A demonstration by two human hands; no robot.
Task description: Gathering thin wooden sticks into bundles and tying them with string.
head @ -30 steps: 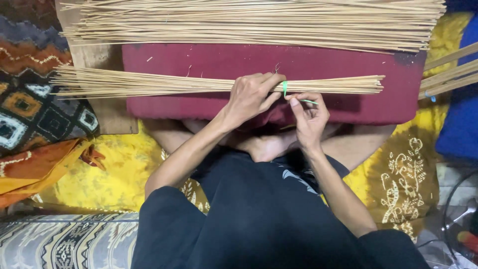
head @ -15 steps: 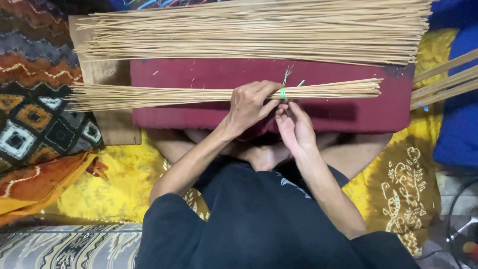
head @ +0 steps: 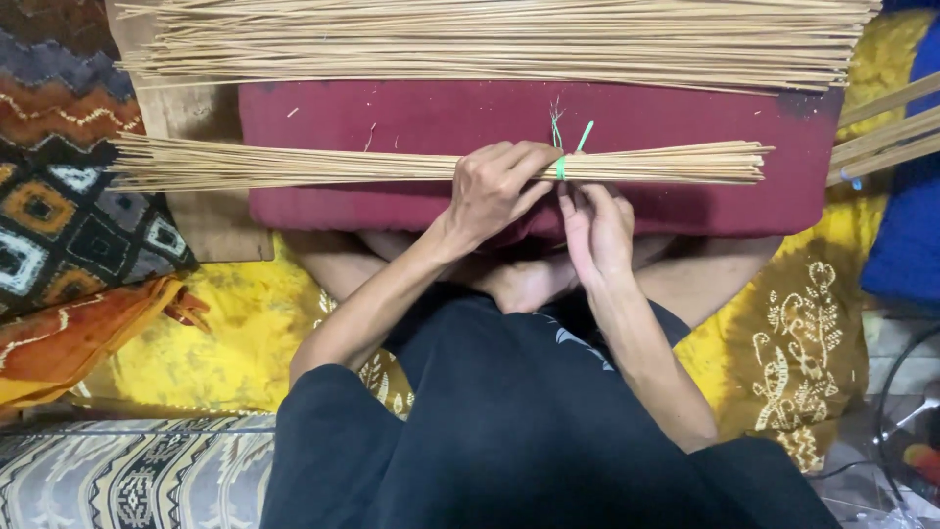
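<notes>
A long bundle of thin tan sticks [head: 294,165] lies across a dark red cushion [head: 411,113] on my lap. My left hand [head: 494,186] grips the bundle near its middle, fingers curled over the top. A thin green tie [head: 562,162] wraps the bundle just right of that hand, its loose ends sticking up. My right hand [head: 597,225] sits below the bundle beside the tie, its fingertips touching the sticks from underneath.
A much larger heap of the same sticks [head: 509,39] lies along the far edge of the cushion. More sticks [head: 886,127] poke in at the right over blue cloth [head: 906,235]. Yellow patterned fabric [head: 793,362] and a patterned rug [head: 59,225] surround me.
The green tie now sits wrapped around the bundle with its ends up. My right hand has dropped from the tie to under the sticks. The left hand keeps its grip.
</notes>
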